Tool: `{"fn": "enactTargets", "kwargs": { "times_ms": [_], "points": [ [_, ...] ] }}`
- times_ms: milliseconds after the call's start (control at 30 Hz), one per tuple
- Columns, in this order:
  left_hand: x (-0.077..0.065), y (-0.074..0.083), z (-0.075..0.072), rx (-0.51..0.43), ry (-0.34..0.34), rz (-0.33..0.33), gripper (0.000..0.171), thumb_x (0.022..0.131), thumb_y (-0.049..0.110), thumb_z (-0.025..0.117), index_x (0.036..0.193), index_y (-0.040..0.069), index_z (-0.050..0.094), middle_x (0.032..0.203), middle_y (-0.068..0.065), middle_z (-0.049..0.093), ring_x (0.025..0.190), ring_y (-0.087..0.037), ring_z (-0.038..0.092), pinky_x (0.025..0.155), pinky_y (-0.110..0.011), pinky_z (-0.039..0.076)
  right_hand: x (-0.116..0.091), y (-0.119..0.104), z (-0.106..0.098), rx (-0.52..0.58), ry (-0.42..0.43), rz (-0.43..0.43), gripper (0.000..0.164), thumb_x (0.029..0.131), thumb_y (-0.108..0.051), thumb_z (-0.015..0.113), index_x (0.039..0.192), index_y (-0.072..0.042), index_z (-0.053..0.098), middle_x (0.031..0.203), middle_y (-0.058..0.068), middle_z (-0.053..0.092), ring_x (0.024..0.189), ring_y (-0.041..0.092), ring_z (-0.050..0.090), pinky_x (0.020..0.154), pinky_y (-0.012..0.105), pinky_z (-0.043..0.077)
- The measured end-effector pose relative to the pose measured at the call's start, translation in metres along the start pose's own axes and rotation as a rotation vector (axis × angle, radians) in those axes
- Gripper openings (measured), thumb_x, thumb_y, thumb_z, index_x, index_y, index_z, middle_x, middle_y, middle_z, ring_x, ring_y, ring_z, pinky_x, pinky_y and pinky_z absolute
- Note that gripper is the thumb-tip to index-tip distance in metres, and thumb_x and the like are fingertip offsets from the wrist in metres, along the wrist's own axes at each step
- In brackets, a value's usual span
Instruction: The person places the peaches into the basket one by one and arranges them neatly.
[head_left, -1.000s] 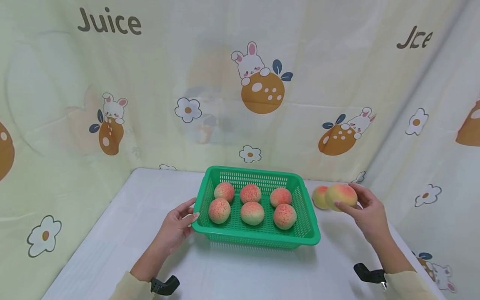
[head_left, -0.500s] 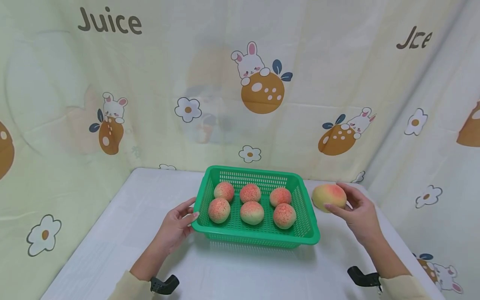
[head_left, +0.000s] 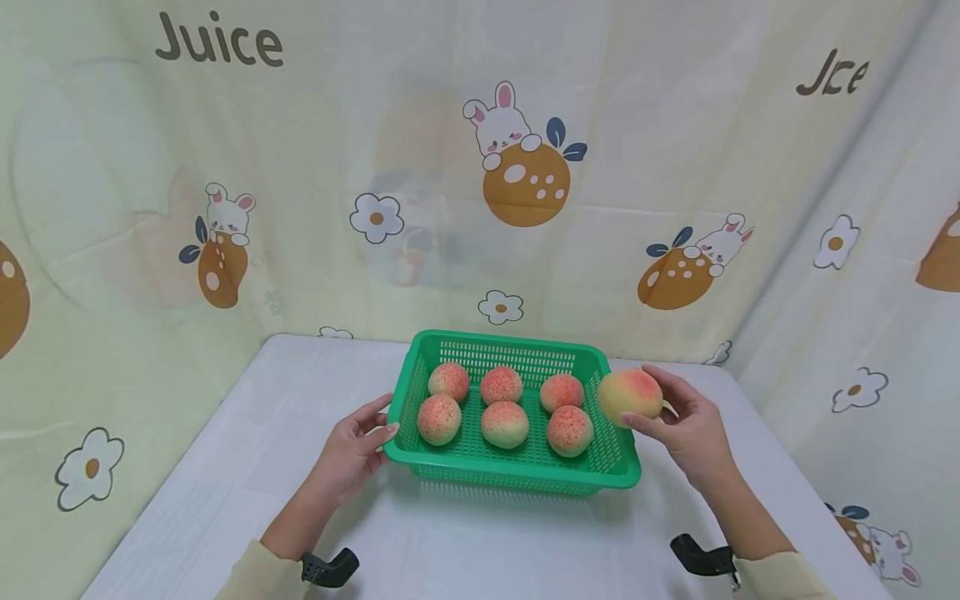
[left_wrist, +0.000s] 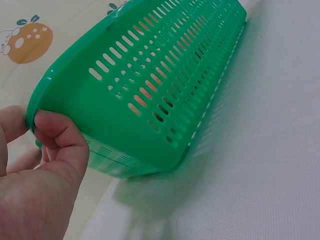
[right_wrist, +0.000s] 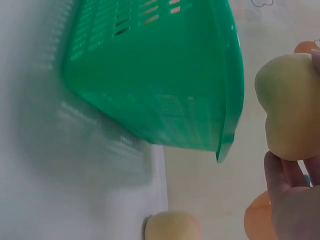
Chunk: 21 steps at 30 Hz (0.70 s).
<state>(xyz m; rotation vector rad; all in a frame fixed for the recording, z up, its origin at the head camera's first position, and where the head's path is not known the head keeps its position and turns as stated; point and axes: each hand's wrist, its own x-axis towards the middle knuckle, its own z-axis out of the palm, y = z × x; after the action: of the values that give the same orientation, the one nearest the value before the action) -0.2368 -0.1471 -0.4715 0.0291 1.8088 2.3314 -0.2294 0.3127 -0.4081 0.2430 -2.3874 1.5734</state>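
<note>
My left hand [head_left: 358, 446] pinches the left rim of a green plastic basket [head_left: 517, 479], thumb on one side of the lip and fingers on the other, as the left wrist view shows. Several red-speckled peaches [head_left: 505, 425] sit in the basket in two rows. A smooth yellow peach with a red blush [head_left: 626, 395] is held between the thumb and fingers of my right hand [head_left: 693, 429], overlapping the basket's right rim in the head view. From the right wrist, that peach is seen raised beside the rim.
Another yellow peach [right_wrist: 172, 227] lies on the white table beyond the basket's right end, hidden in the head view. A printed curtain [head_left: 315, 167] hangs behind the table and along both sides.
My right hand has carried the yellow peach leftward, from right of the basket to its right rim, now covering the other yellow peach. The left hand and basket have stayed put.
</note>
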Motion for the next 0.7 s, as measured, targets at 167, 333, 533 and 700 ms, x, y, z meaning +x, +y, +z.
{"fn": "enactTargets", "kwargs": {
  "times_ms": [167,333,533,700],
  "points": [
    [0.001,-0.001,0.000,-0.002,0.004,0.000,0.063,0.100,0.002,0.062,0.157,0.011,0.040,0.114,-0.004,0.047,0.096,-0.013,0.059,0.079,-0.022,0.060,0.002,-0.002,0.012,0.022,-0.044,0.004,0.070,0.088,-0.018,0.082,0.150,-0.012,0.050,0.137,-0.009,0.057,0.117,0.004,0.058,0.091,0.012,0.054],
    [0.001,-0.002,-0.001,0.006,0.012,-0.001,0.063,0.100,0.003,0.062,0.158,0.013,0.040,0.115,-0.004,0.047,0.097,-0.014,0.060,0.079,-0.022,0.060,0.003,-0.004,0.024,0.054,-0.097,0.012,0.072,0.088,-0.017,0.083,0.151,-0.009,0.049,0.137,-0.005,0.056,0.117,0.005,0.058,0.094,0.013,0.053],
    [0.002,-0.003,-0.002,0.003,0.006,0.002,0.063,0.100,0.002,0.062,0.158,0.013,0.040,0.116,-0.004,0.047,0.096,-0.013,0.059,0.080,-0.022,0.060,0.004,-0.007,0.039,0.103,-0.129,0.027,0.074,0.086,-0.015,0.083,0.150,-0.005,0.048,0.136,-0.005,0.059,0.119,0.004,0.058,0.095,0.013,0.053],
    [0.001,-0.002,-0.001,0.004,0.000,0.007,0.063,0.100,0.003,0.062,0.158,0.012,0.039,0.116,-0.004,0.048,0.095,-0.012,0.059,0.079,-0.022,0.060,0.004,-0.011,0.051,0.132,-0.157,0.031,0.074,0.085,-0.015,0.084,0.150,-0.004,0.049,0.138,-0.001,0.059,0.119,0.006,0.059,0.096,0.015,0.054]
  ]
}}
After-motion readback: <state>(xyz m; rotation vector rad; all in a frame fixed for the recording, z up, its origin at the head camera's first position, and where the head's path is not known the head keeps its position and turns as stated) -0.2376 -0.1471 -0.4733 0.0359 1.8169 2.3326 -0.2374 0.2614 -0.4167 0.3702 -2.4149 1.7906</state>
